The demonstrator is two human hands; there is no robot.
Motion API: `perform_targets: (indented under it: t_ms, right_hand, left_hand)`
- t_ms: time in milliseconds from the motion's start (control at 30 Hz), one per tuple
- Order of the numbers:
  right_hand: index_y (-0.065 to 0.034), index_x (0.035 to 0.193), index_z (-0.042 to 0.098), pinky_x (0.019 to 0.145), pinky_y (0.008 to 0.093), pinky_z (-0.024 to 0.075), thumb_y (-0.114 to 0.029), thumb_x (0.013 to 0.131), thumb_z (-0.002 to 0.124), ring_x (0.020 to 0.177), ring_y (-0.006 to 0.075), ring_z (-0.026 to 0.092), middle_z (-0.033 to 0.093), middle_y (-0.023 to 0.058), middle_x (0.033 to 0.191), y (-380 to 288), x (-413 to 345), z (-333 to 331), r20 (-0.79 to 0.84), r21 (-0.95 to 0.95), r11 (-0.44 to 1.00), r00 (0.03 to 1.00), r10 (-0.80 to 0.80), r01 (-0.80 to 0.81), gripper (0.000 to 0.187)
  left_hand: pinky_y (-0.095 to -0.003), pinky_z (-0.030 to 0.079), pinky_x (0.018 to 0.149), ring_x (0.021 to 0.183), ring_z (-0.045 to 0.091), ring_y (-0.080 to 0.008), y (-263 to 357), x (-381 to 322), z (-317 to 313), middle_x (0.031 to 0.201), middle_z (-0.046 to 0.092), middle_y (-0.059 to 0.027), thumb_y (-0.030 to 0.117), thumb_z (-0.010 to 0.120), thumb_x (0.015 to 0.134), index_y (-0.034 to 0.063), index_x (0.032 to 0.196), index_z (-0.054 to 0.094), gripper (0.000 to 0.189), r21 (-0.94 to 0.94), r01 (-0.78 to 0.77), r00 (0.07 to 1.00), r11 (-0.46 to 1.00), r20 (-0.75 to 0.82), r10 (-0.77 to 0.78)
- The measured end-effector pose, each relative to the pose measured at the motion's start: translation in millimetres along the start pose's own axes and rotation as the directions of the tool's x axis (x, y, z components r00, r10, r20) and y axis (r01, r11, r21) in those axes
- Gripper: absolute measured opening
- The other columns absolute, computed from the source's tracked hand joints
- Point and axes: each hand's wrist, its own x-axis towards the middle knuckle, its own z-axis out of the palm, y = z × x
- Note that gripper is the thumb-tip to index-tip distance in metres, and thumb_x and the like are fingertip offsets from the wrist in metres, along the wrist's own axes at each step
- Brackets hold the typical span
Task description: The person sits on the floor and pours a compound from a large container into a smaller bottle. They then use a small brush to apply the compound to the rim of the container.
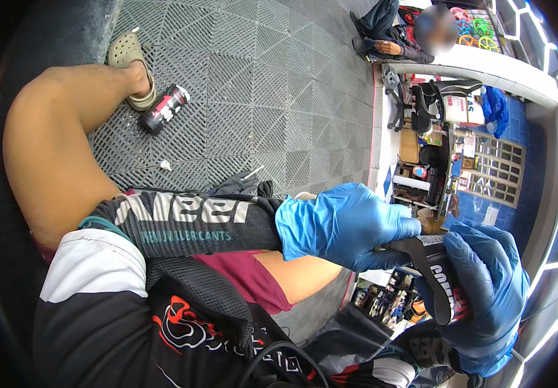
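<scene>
Both of my hands wear blue disposable gloves and are raised together in front of me. My right hand (487, 291) wraps around a black printed package (436, 276) that bears writing and a small printed code. One side of the package shows a smooth, curved black edge. Close against its near end, my left hand (356, 225) has bent fingers touching the package around that edge. The left fingertips are partly hidden, so I cannot tell how firmly they grip. On the floor beside my left foot lies a black cylindrical can (165, 109) with red and white print.
Grey slatted tiles (240, 97) cover the floor, with a crumpled white scrap (165, 165) and dark gloves (235, 183) on them. Another person (390, 36) sits at the far side. Beyond are an office chair (429, 104), loaded shelves (417, 172) and colourful wheels (482, 29).
</scene>
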Motion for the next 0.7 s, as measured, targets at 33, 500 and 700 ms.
perform_targets:
  t_ms: [33,500,700]
  right_hand:
    - [-0.0025,0.118,0.068,0.074,0.045,0.0567,-0.012,0.061,0.09,0.09,0.0357,0.068,0.069,0.0159,0.1,1.7,0.7,-1.3,0.013,-0.008,1.0,1.0,-0.015,0.015,0.063]
    - [-0.0031,0.117,0.069,0.076,0.0463,0.0568,-0.01,0.059,0.089,0.093,0.0368,0.068,0.07,0.0163,0.103,-5.3,3.3,-2.2,-0.016,-0.009,0.999,0.999,0.037,-0.037,0.061]
    - [-0.0027,0.117,0.069,0.077,0.0462,0.0568,-0.008,0.06,0.088,0.094,0.0368,0.068,0.07,0.0168,0.103,-7.3,4.8,-1.8,-0.025,0.024,0.998,0.998,0.06,-0.059,0.061]
  left_hand:
    - [-0.0434,0.056,0.065,0.078,0.069,-0.0347,-0.5,0.4,0.1,0.096,0.067,-0.0108,0.03,0.076,0.085,0.0092,0.113,0.063,0.037,-0.003,-0.005,1.0,1.0,-0.006,0.005]
    - [-0.0434,0.055,0.064,0.077,0.069,-0.035,0.3,1.4,-1.2,0.095,0.067,-0.0112,0.03,0.075,0.085,0.0082,0.112,0.063,0.036,0.002,-0.011,1.0,1.0,-0.024,0.011]
    - [-0.0433,0.056,0.065,0.078,0.069,-0.0349,0.1,1.7,-1.5,0.095,0.067,-0.0113,0.03,0.075,0.085,0.0088,0.113,0.063,0.037,0.0,-0.01,1.0,1.0,-0.018,0.01]
